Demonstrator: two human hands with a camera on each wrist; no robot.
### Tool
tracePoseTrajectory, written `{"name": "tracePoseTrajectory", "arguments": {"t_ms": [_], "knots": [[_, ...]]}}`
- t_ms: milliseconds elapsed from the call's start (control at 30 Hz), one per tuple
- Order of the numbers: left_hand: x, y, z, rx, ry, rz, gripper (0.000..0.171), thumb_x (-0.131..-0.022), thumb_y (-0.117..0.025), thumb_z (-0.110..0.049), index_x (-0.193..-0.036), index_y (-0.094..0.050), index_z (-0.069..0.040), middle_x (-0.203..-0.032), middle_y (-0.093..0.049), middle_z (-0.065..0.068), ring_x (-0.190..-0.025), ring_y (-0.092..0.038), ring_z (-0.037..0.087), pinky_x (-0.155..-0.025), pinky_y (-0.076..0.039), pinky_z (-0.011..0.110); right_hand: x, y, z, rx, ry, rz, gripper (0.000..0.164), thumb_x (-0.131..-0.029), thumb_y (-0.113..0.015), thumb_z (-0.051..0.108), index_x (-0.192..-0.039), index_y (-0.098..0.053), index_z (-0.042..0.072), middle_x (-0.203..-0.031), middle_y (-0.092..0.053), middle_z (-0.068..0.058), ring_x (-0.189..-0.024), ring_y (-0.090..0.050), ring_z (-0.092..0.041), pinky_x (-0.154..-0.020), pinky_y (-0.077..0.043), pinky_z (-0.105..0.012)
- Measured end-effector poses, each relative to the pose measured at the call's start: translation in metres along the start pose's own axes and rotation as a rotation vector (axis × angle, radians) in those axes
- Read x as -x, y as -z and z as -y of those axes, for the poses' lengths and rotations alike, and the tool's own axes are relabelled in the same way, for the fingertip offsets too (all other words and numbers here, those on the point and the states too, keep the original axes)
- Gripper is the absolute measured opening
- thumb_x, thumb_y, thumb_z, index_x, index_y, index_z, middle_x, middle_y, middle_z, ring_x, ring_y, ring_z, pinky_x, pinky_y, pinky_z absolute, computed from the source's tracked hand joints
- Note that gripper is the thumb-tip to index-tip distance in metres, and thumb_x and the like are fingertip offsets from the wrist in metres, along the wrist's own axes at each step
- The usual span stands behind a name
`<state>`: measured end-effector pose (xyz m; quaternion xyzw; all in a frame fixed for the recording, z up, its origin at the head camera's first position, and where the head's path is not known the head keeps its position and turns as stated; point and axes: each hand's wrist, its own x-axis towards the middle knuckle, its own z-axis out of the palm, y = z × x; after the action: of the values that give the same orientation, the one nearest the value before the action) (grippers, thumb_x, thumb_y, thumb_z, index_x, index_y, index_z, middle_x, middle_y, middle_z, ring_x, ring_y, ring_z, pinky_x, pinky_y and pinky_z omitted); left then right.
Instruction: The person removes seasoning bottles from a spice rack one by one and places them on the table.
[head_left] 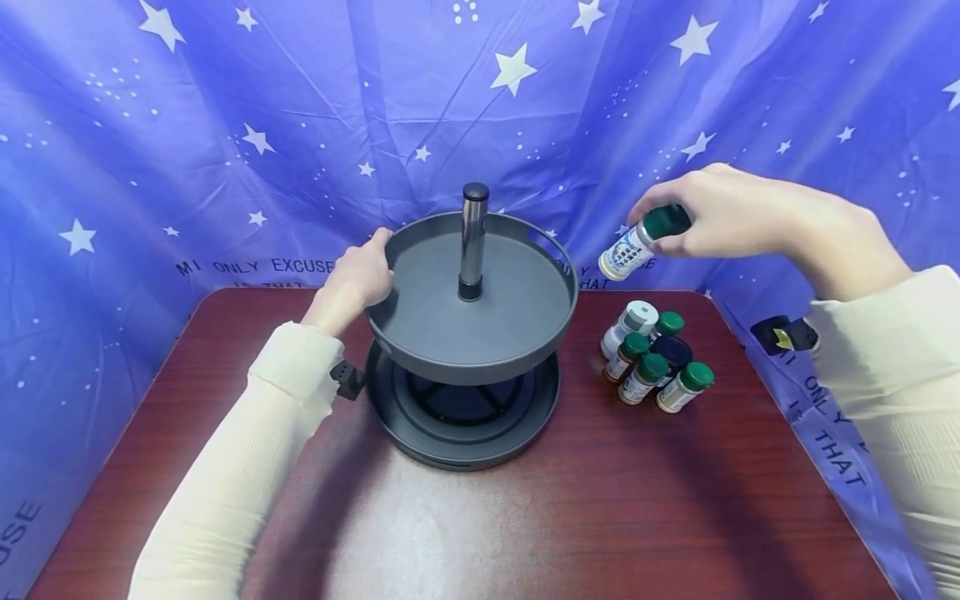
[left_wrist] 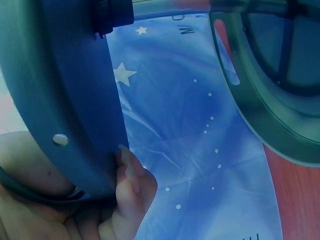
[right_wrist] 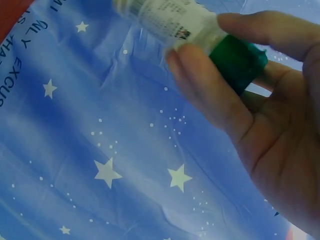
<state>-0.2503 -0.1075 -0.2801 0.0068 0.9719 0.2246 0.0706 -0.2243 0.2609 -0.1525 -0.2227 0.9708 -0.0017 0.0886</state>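
Note:
A dark grey two-tier turntable rack stands on the table, its upper tray (head_left: 510, 325) above the lower tray (head_left: 465, 450) and a steel post (head_left: 472, 242) rising through the middle. My left hand (head_left: 356, 273) grips the upper tray's left rim; in the left wrist view its fingers (left_wrist: 131, 185) curl round the tray's edge. Up at the right, my right hand (head_left: 738, 212) holds a green-capped spice jar (head_left: 630, 252) by its cap end, tilted with the base down to the left. The right wrist view shows thumb and fingers pinching the jar (right_wrist: 170, 20) near its green cap.
Right of the rack, several spice jars stand grouped on the table (head_left: 600, 517): a white-topped jar (head_left: 637, 317), a dark-lidded jar (head_left: 673, 354) and green-capped ones such as a jar (head_left: 686, 387) at the right. A blue star-patterned curtain (head_left: 300, 125) hangs close behind the table.

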Motion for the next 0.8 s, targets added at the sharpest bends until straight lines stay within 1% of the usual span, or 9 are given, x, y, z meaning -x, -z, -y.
{"name": "tracePoseTrajectory", "arguments": {"t_ms": [133, 300, 367, 500, 633, 800], "knots": [[0.0, -0.001, 0.0, 0.001, 0.0, -0.002, 0.061, -0.095, -0.044, -0.01, -0.153, -0.025, -0.016, -0.143, -0.048, 0.03, -0.128, -0.05, 0.05, -0.101, -0.046, 0.059, -0.001, 0.0, -0.006, 0.042, 0.011, 0.03, 0.042, -0.092, -0.066, 0.021, -0.132, -0.06, 0.011, -0.098, -0.071, -0.011, -0.069, -0.055, -0.017, -0.056, -0.043, -0.03], [-0.002, -0.001, 0.0, -0.002, 0.001, 0.002, 0.061, -0.095, -0.043, -0.01, -0.153, -0.025, -0.016, -0.143, -0.048, 0.03, -0.128, -0.049, 0.05, -0.101, -0.046, 0.06, -0.001, -0.002, -0.012, 0.072, 0.013, 0.061, 0.04, -0.09, -0.069, 0.024, -0.126, -0.063, 0.006, -0.09, -0.069, -0.006, -0.067, -0.054, -0.016, -0.055, -0.042, -0.03], [-0.002, 0.0, 0.0, -0.003, 0.003, 0.001, 0.062, -0.095, -0.044, -0.01, -0.154, -0.024, -0.016, -0.143, -0.048, 0.03, -0.128, -0.049, 0.05, -0.102, -0.045, 0.06, -0.001, -0.003, -0.015, 0.076, 0.007, 0.077, 0.04, -0.09, -0.069, 0.024, -0.125, -0.064, 0.005, -0.09, -0.069, -0.006, -0.068, -0.054, -0.016, -0.055, -0.043, -0.03], [-0.002, 0.001, 0.0, -0.003, 0.007, -0.004, 0.062, -0.096, -0.044, -0.011, -0.154, -0.024, -0.017, -0.144, -0.047, 0.03, -0.129, -0.048, 0.05, -0.102, -0.045, 0.06, -0.001, -0.005, -0.021, 0.067, -0.007, 0.112, 0.038, -0.089, -0.07, 0.02, -0.123, -0.065, 0.005, -0.095, -0.07, -0.008, -0.07, -0.056, -0.017, -0.056, -0.044, -0.031], [-0.003, 0.0, 0.001, 0.0, 0.007, 0.005, 0.062, -0.096, -0.044, -0.011, -0.154, -0.023, -0.017, -0.144, -0.046, 0.031, -0.129, -0.049, 0.05, -0.102, -0.045, 0.06, 0.0, -0.008, -0.028, 0.042, -0.016, 0.17, 0.038, -0.088, -0.069, 0.016, -0.123, -0.064, 0.002, -0.094, -0.07, -0.007, -0.07, -0.058, -0.016, -0.056, -0.047, -0.03], [-0.004, -0.002, 0.001, -0.001, 0.003, 0.008, 0.062, -0.096, -0.044, -0.011, -0.154, -0.023, -0.016, -0.143, -0.047, 0.031, -0.128, -0.05, 0.05, -0.101, -0.046, 0.06, 0.0, -0.012, -0.034, 0.01, -0.035, 0.225, 0.042, -0.088, -0.069, 0.015, -0.125, -0.062, -0.002, -0.093, -0.071, -0.006, -0.071, -0.06, -0.014, -0.056, -0.049, -0.029]]}}
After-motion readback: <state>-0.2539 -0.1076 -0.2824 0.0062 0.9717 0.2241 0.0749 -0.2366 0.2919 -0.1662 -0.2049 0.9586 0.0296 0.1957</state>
